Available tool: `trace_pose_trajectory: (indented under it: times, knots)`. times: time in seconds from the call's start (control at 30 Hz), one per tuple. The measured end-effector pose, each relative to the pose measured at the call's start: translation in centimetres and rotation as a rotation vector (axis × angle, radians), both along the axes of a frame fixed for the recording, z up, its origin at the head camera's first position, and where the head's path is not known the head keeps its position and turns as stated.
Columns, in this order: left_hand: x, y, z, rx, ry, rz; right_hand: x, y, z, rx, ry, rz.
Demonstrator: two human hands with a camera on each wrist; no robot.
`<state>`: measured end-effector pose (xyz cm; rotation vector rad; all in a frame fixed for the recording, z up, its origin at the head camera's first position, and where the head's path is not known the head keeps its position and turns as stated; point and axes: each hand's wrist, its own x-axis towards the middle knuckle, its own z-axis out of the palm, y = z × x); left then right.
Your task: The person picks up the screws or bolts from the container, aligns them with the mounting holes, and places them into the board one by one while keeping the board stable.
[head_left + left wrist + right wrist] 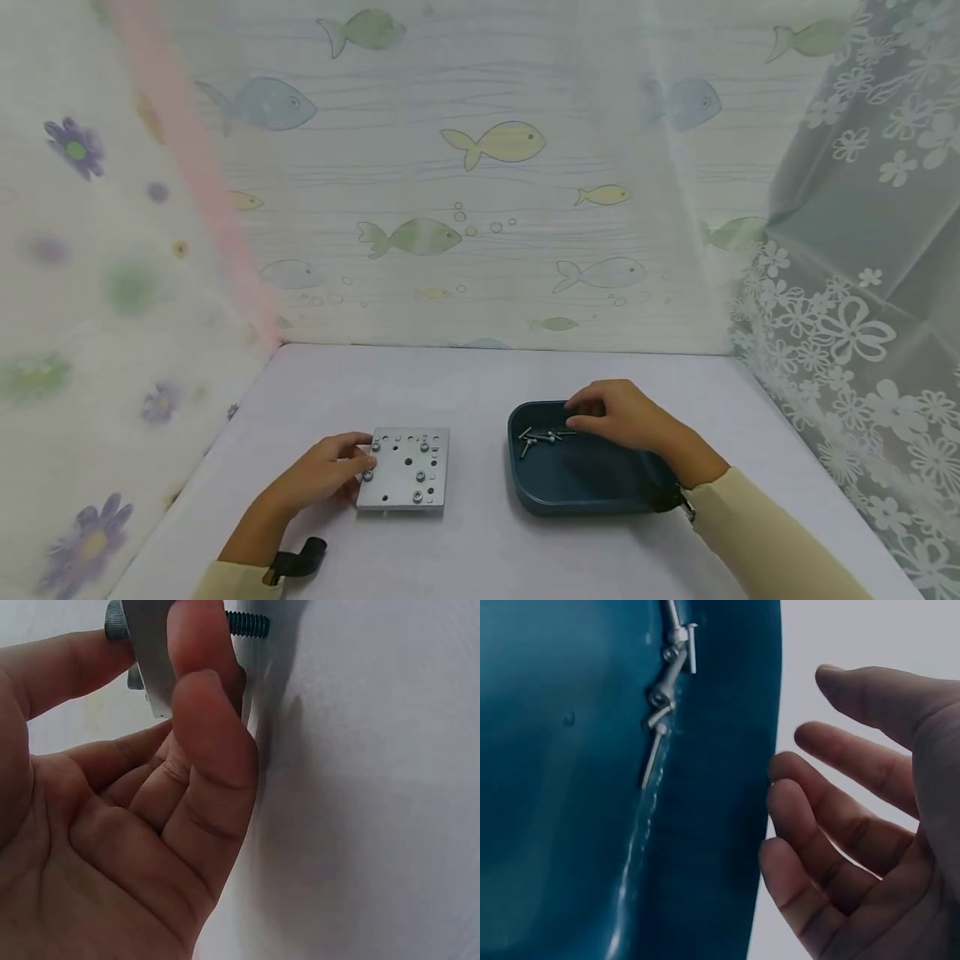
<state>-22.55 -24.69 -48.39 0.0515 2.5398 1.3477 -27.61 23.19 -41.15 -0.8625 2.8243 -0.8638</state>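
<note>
The left hand (326,468) grips one edge of a square, silvery metal plate (399,483) studded with socket-head screws (421,477). Slim, loose steel screws (660,697) lie in a dark-blue, rounded plastic tray (585,477), just left of the right hand (628,414), which is loosely bent and holds nothing. Fetching a screw seems the step; next calls for a fingertip pinch.
</note>
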Motion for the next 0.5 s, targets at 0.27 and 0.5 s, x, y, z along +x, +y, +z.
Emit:
trace_pose_trajectory:
  times: [0.27,0.5]
  knots:
    - [0.0,-0.1,0.0,0.066,-0.049,0.004,-1.2,-1.1,-0.9,0.031,-0.129,0.056]
    - [0.0,0.5,0.3,0.104,-0.069,-0.009,-1.9,-2.0,-1.4,0.076,-0.204,0.064]
